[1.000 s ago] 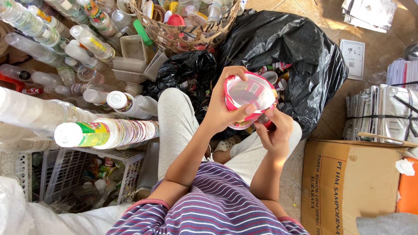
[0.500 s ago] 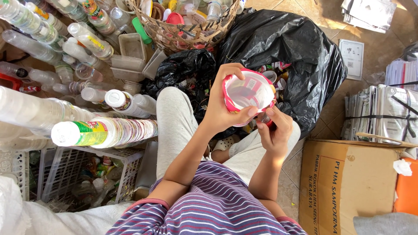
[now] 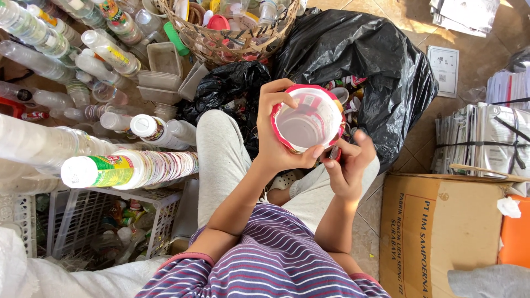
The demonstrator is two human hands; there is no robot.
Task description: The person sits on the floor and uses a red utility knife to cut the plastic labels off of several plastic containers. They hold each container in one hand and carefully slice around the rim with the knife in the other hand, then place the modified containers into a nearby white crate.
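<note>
Black bag [image 3: 381, 60] blocks ahead; stacked cups [image 3: 127, 168] crowd left, cardboard box [image 3: 436, 232] right; lap open.

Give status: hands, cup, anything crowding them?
Left hand grips the plastic cup by its red rim. Right hand fingers pinch at its lower edge. Open black bag just beyond, nothing blocking.

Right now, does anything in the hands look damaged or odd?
Yes. The plastic cup in the left hand has a ragged red rim of torn seal, bent unevenly. The right hand touches its lower edge. Behind, the black bag gapes open, cups showing inside.
</note>
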